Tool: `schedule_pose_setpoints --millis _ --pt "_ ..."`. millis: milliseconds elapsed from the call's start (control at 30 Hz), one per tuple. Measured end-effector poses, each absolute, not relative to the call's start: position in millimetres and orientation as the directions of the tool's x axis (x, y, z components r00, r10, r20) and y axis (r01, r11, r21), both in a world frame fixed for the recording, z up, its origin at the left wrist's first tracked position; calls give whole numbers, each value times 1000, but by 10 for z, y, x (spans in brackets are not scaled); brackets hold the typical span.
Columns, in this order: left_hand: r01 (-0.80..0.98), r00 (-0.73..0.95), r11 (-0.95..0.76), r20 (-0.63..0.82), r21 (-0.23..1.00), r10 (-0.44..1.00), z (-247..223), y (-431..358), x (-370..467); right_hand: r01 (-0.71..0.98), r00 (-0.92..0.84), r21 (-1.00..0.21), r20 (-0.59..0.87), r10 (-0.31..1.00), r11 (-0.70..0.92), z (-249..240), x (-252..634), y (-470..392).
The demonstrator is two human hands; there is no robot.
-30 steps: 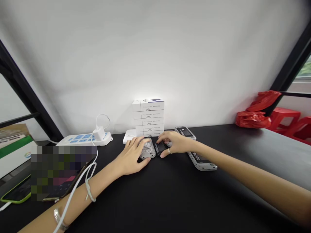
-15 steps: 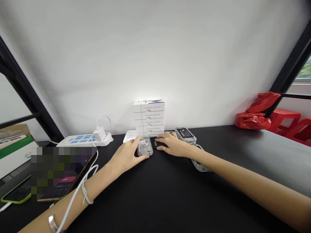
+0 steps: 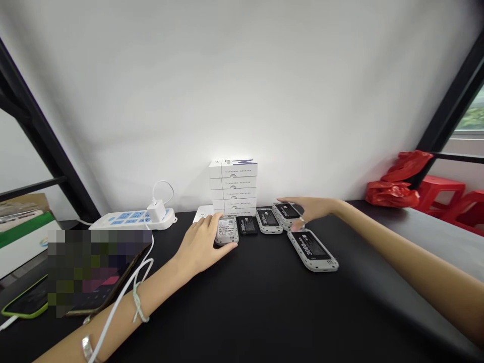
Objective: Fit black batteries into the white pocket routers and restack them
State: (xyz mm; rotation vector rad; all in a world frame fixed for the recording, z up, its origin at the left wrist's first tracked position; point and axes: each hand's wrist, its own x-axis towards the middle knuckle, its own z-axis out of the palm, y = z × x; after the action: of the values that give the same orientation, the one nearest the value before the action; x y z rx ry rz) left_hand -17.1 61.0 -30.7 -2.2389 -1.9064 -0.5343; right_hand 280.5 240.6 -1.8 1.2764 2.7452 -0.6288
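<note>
Black tabletop [image 3: 242,312] bears a battery-fitted device [image 3: 313,250]; beyond, the left hand [image 3: 202,244], loosely open, touches a labelled device [image 3: 227,231] beside a loose battery [image 3: 247,226]. The right hand [image 3: 312,207] spans stacked devices [image 3: 288,213], grip unclear. White boxes [image 3: 234,189] stand behind.

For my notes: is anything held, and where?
Left hand holds the labelled device by its left and near edges; whether right hand holds the far device is unclear.

Stacked white boxes [image 3: 233,194]; red plastic bags [image 3: 395,191].
</note>
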Motion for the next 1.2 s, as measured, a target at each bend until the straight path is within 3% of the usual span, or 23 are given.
schedule_pose_setpoints --millis 133,333,433,533,700,1200 --pt "956 208 -273 402 111 892 -315 550 -58 713 -647 -418 -84 757 563 -27 2784 2359" --pt "828 242 -334 250 451 937 -368 289 275 642 -737 -334 -18 676 690 122 2545 1554" --pt "748 301 -380 232 544 925 -444 206 386 570 -792 -403 -38 609 716 -4 2389 1197" --pt "696 334 -402 226 596 915 -505 197 427 564 -779 -493 -52 624 663 -162 2295 1083" --pt "705 246 -332 223 626 943 -507 223 439 538 -761 -587 -30 648 605 -254 2270 1132" --pt "760 249 -295 159 579 955 -486 307 407 475 -743 -582 136 655 660 -390 2216 1108"
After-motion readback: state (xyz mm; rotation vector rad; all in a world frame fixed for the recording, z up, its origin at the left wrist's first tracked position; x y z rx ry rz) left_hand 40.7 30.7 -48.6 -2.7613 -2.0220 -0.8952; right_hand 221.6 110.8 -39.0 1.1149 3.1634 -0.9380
